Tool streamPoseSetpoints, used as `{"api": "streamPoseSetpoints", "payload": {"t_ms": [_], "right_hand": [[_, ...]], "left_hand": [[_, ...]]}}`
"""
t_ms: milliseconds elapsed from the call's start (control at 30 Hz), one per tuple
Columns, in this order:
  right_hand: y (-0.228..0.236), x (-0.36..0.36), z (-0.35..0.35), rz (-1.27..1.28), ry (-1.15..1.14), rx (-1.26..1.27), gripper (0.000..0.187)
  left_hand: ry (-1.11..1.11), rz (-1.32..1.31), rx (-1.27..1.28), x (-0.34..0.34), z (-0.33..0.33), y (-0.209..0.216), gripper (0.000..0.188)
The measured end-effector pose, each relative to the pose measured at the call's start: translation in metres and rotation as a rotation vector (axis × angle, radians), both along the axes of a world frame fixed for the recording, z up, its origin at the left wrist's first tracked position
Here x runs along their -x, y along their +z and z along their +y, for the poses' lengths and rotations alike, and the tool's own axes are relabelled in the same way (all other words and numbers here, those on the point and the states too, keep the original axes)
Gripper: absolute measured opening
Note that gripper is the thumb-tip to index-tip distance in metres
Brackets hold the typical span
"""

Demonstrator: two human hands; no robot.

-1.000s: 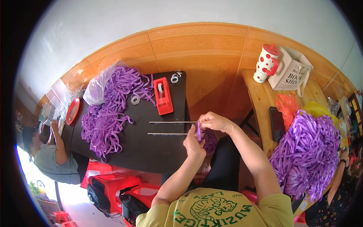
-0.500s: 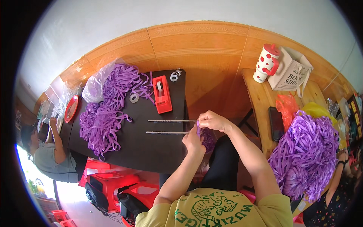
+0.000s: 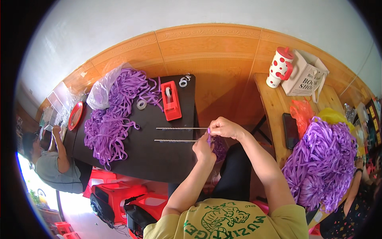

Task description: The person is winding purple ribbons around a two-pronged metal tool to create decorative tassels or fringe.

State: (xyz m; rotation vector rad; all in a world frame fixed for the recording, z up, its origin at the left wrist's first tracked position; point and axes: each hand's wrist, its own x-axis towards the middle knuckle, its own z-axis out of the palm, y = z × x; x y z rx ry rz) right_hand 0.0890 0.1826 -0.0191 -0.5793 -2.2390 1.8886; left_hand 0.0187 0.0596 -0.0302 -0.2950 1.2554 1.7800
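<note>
Two thin metal rods lie parallel across the right part of the black table, a far rod (image 3: 181, 128) and a near rod (image 3: 175, 140). Their right ends reach past the table edge to my hands. A strip of purple ribbon (image 3: 209, 138) runs between the rod ends. My left hand (image 3: 203, 148) pinches it beside the near rod. My right hand (image 3: 225, 128) is closed on the ribbon at the tip of the far rod, fingers pressed together. More purple ribbon (image 3: 220, 149) hangs below my hands, partly hidden by them.
On the black table (image 3: 159, 161) lie a heap of purple ribbon (image 3: 105, 135), a red tape dispenser (image 3: 171, 101) and tape rolls (image 3: 141, 104). The wooden table at right holds a phone (image 3: 290, 130), a dotted tumbler (image 3: 280, 67) and another ribbon heap (image 3: 320, 163). People sit at both sides.
My left fingertips have shifted slightly up toward my right hand, and less ribbon shows between the two. Both hands stay at the rod ends.
</note>
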Motion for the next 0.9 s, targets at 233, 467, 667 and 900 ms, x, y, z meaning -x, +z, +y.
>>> {"api": "streamPoseSetpoints", "payload": {"t_ms": [233, 467, 667, 900], "right_hand": [[0.003, -0.007, 0.007, 0.05, 0.046, 0.01, 0.021], [0.014, -0.014, 0.011, -0.058, 0.036, -0.008, 0.022], [0.031, -0.016, 0.001, -0.162, -0.078, 0.134, 0.028], [0.005, -0.031, -0.004, -0.127, -0.259, 0.288, 0.032]], "left_hand": [[-0.007, 0.009, -0.008, 0.0, 0.0, 0.002, 0.008], [-0.027, 0.017, -0.026, 0.0, -0.001, 0.002, 0.008], [-0.01, 0.023, -0.014, 0.001, -0.002, -0.004, 0.008], [-0.019, 0.028, -0.041, -0.001, -0.002, -0.001, 0.008]]}}
